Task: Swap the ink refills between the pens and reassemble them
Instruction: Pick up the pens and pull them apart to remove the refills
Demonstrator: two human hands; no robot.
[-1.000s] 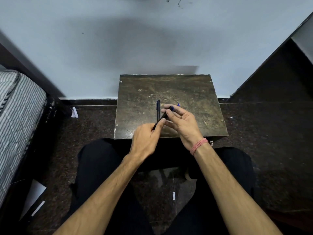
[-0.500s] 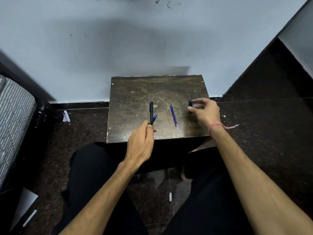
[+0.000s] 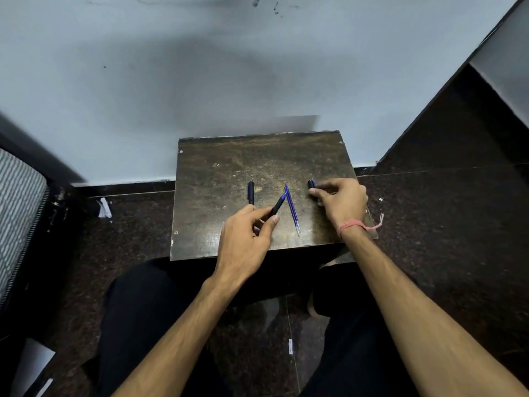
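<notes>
A: Left hand (image 3: pixel 246 242) closed round a dark pen section (image 3: pixel 277 207), blue tip raised and slanted toward the loose blue refill (image 3: pixel 292 211). Tip nearly meeting the refill's far end.

B: Right hand (image 3: pixel 340 200) pinched shut on a dark barrel piece (image 3: pixel 312 184), held low at the right side of the small dark surface (image 3: pixel 229 173). Second pen (image 3: pixel 250 192) lying alone to the left, untouched.

A: Main risk: nudging that bare refill with the raised tip. Thin, round, lying free (nothing to stop a roll), near end close to the front edge. Off the edge, onto the dark speckled floor, hard to spot again.

B: Also a mix-up. Both refills looking blue from here, so easy to put one back into its own pen. Worth keeping each part on its own side.

A: Right-hand piece close to the surface's right edge too. Careless release there, likely gone over the side.

B: Any small spring inside? Cannot tell from this view. If present, liable to drop out of a tilted barrel unnoticed.
</notes>
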